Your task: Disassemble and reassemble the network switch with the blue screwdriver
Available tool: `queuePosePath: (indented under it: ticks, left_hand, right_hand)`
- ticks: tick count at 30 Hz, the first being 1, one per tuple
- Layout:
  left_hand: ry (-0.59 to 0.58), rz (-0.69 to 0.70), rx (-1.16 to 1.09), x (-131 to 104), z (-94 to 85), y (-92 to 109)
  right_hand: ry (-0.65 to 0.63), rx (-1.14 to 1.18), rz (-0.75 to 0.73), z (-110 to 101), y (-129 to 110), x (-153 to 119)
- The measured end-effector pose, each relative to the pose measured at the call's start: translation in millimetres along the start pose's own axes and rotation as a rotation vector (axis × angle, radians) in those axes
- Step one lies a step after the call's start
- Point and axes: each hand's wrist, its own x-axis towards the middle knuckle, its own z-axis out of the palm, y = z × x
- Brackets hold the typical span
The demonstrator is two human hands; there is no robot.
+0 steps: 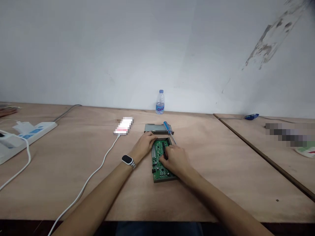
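Note:
A green circuit board in a shallow dark frame lies flat on the table in front of me. My left hand, with a watch on its wrist, grips the board's far left corner. My right hand is over the board's right half, fingers closed at a long black part on its surface; the fingertips are partly hidden. Just beyond the board lies a grey metal cover. A blue-handled screwdriver leans across that cover, its shaft pointing toward my right hand.
A water bottle stands by the wall. Left of the board are a phone on a white cable and a white power strip. Another person's hand shows at far left. A gap between tables runs on the right.

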Motion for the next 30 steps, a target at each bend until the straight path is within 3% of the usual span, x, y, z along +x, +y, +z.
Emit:
queuePosePath:
  ticks: [10, 15, 20, 30]
  left_hand:
    - [-0.012, 0.009, 0.010, -1, -2.2, -4]
    - [-0.009, 0.046, 0.118, -3, -3.3, -3]
    - [0.025, 0.117, 0.192, -6, -4.6, 10]
    - [-0.099, 0.249, 0.118, -14, 11.5, 35]
  right_hand:
    - [0.026, 0.022, 0.012, -7, 4, -6]
    - [0.043, 0.009, 0.103, -9, 19, -2]
    - [-0.034, 0.009, 0.094, -3, 30, 2]
    - [-0.026, 0.131, 0.037, 4, 33, 2]
